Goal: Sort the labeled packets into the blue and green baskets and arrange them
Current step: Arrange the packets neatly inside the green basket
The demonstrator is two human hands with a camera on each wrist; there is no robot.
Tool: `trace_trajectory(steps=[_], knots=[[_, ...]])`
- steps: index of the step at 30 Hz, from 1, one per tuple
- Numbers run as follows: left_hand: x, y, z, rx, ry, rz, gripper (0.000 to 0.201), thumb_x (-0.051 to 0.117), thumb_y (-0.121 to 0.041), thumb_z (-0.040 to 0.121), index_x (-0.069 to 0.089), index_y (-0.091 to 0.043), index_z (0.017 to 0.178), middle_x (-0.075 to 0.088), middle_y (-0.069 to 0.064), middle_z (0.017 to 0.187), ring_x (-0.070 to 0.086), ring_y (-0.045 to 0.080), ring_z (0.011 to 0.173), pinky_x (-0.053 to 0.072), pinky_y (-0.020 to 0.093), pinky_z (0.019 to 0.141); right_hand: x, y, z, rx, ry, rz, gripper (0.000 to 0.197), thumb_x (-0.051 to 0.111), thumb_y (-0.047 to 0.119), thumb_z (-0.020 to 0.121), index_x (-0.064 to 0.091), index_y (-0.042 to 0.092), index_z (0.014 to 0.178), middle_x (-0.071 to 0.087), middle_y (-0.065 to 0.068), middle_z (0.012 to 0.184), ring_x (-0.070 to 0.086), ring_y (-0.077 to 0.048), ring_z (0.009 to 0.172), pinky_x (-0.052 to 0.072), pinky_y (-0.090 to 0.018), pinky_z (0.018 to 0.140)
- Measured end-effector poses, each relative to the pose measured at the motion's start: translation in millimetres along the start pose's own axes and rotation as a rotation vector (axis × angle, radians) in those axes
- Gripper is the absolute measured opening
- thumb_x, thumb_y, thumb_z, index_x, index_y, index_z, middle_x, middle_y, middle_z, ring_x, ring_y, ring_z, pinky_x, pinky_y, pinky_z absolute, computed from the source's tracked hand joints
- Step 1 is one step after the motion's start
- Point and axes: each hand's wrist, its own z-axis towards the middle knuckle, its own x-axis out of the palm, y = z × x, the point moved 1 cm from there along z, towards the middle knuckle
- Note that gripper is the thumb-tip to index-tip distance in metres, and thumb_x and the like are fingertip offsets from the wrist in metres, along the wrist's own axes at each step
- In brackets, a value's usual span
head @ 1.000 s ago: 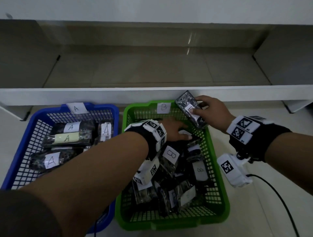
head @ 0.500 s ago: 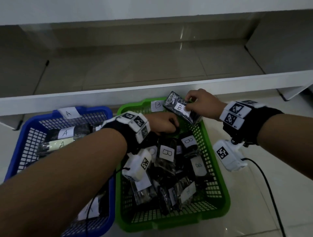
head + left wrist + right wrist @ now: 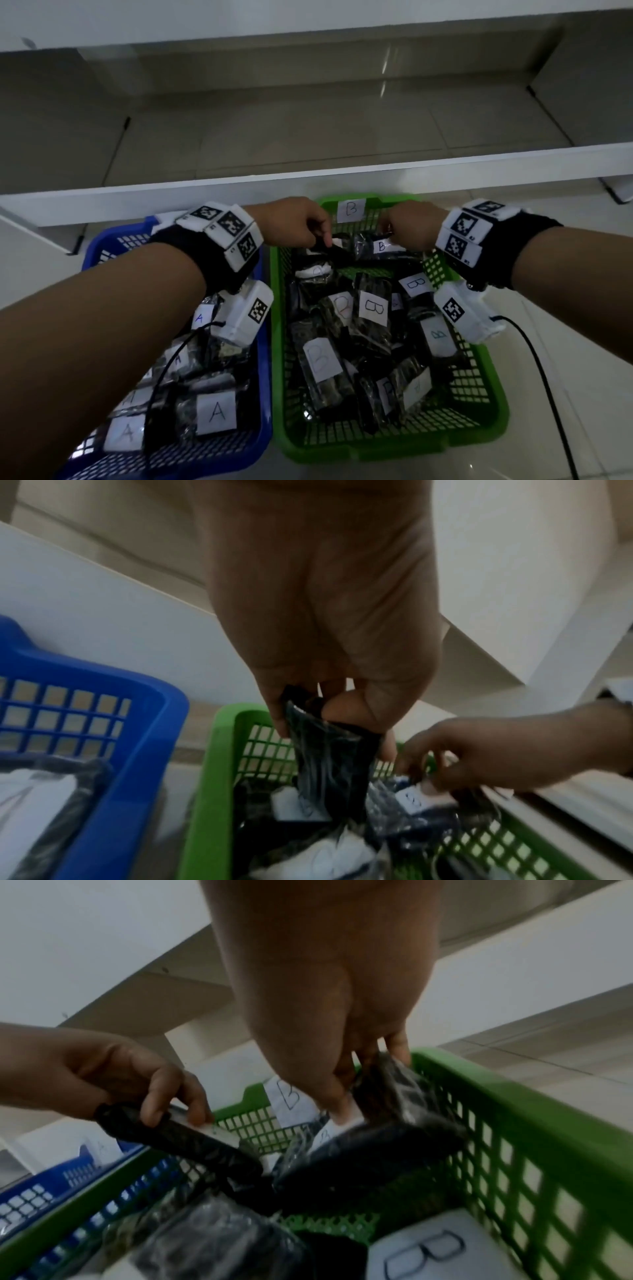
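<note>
Two baskets are sitting side by side: one blue basket (image 3: 263,394) and one green basket (image 3: 493,387). At least four packets labeled A (image 3: 216,414) are showing in the blue one, and roughly ten packets labeled B (image 3: 373,307) are lying in the green one. Two hands, the left hand (image 3: 294,222) and the right hand (image 3: 411,224), are each pinching one packet.

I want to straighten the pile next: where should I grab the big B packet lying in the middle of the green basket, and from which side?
Probably by its near short end, coming from above. The B packet lies flat on top of the pile in the green basket, long axis running near to far, label up. Its long sides are crowded by neighbouring packets, so pinching across the exposed end looks easiest.
</note>
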Motion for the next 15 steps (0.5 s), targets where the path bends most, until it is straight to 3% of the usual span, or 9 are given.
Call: trace_trajectory(steps=[4,7,11,13,15], knots=[[14,9,0,-0.011,0.019,0.200,0.021,0.050,-0.002,0.085,0.068,-0.007,0.096,0.057,0.007,0.108,0.053,0.021,0.105,0.043,0.029,0.091,10,1,0,-0.020,-0.153,-0.212,0.031,0.051,0.010,0.089,0.062,0.021,0.116,0.063,-0.005,0.111,0.051,-0.028,0.107,0.042,-0.037,0.087],[19,20,2,-0.016,-0.023,0.272,0.013,0.058,-0.019,0.087,0.064,-0.011,0.095,0.052,0.008,0.112,0.049,0.022,0.106,0.041,0.036,0.095,16,2,-3,-0.055,-0.262,-0.220,0.034,0.051,0.010,0.088,0.059,0.020,0.120,0.059,-0.006,0.114,0.048,-0.028,0.109,0.043,-0.037,0.082],[21,33,5,-0.039,-0.082,0.322,0.051,0.064,-0.024,0.082,0.046,-0.020,0.130,0.043,0.009,0.126,0.042,0.025,0.117,0.040,0.038,0.098,23,-4,-3,-0.020,-0.276,-0.077,0.033,0.051,0.017,0.092,0.055,0.025,0.123,0.055,-0.008,0.114,0.046,-0.030,0.112,0.044,-0.038,0.086],[23,36,6,-0.079,-0.086,0.395,0.066,0.065,-0.026,0.082,0.035,-0.020,0.141,0.037,0.011,0.134,0.039,0.026,0.122,0.040,0.038,0.101,19,-6,-2,-0.007,-0.199,0.013,0.033,0.052,0.029,0.093,0.055,0.020,0.125,0.057,-0.011,0.113,0.050,-0.030,0.109,0.048,-0.039,0.088],[24,38,9,-0.108,-0.067,0.476,0.074,0.066,-0.028,0.082,0.028,-0.019,0.145,0.039,0.012,0.134,0.040,0.028,0.122,0.040,0.039,0.100,13,-7,0,-0.005,-0.067,0.018,0.050,0.058,0.044,0.087,0.053,0.014,0.126,0.059,-0.013,0.114,0.055,-0.029,0.105,0.049,-0.038,0.088]])
